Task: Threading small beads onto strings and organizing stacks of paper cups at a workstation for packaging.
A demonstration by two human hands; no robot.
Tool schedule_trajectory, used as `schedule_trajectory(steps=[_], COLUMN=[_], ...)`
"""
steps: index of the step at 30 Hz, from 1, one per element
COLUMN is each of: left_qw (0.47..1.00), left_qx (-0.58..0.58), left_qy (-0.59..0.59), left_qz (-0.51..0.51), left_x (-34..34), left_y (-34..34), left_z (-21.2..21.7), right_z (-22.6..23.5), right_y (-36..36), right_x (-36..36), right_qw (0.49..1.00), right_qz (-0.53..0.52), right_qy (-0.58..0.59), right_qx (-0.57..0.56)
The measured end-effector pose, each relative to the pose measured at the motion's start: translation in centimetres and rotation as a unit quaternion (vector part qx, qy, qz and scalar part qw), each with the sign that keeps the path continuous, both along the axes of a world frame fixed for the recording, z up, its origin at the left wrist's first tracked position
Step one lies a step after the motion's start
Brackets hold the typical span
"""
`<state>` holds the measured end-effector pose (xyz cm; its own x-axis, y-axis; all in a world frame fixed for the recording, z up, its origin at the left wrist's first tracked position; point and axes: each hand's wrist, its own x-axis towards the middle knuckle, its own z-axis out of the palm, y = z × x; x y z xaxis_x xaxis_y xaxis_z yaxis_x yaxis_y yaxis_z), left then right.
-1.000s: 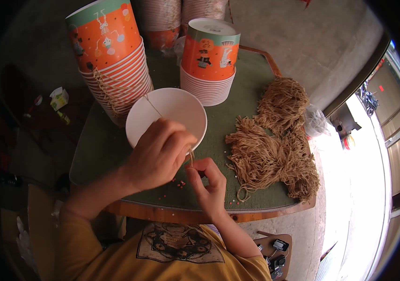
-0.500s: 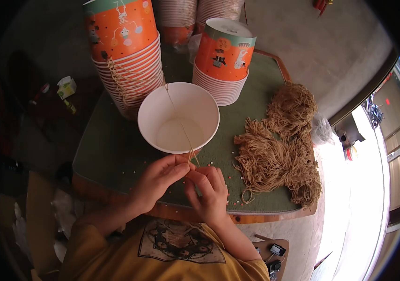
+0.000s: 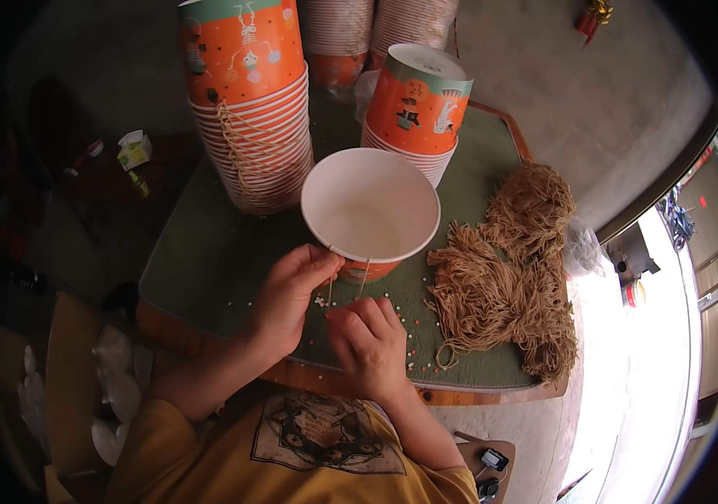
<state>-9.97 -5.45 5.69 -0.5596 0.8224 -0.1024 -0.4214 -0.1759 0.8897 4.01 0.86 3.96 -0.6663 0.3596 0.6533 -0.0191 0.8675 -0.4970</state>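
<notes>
A white-lined paper bucket (image 3: 373, 197) with an orange outside stands on the green tabletop, its open mouth tilted toward me. At its near left rim, my left hand (image 3: 293, 290) is closed in a pinch on a thin tan string (image 3: 330, 290). A length of the same kind of string (image 3: 365, 274) hangs from the bucket's near rim toward my right hand. Just below the bucket, my right hand (image 3: 369, 343) is closed, thumb and fingers pressed together on the string. The exact ends and any knot are too small to make out.
Behind the bucket rise a tall stack of upturned orange buckets (image 3: 249, 126) with strings draped on it and a shorter stack (image 3: 422, 105). Bundles of tan string (image 3: 502, 286) lie at the right. Small pale and orange bits (image 3: 412, 353) dot the green tabletop (image 3: 199, 260).
The string no longer crosses the bucket's mouth. The bucket has shifted right. My hands have drawn apart, the left rising to the rim and the right staying lower.
</notes>
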Motion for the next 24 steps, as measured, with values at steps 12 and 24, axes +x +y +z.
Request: schedule_trajectory(steps=[12, 24], left_qw=[0.979, 0.669], left_qx=[-0.020, 0.024], left_qy=[0.201, 0.743], left_qz=[-0.007, 0.002], left_x=[-2.4, -10.9], left_y=[-1.0, -3.3], left_z=[-1.6, 6.8], right_z=[3.2, 15.0], right_y=[5.5, 13.2], right_x=[0.1, -2.8], right_qw=[0.975, 0.823], right_qz=[-0.145, 0.194], right_qy=[-0.032, 0.059], right_qx=[0.164, -0.530])
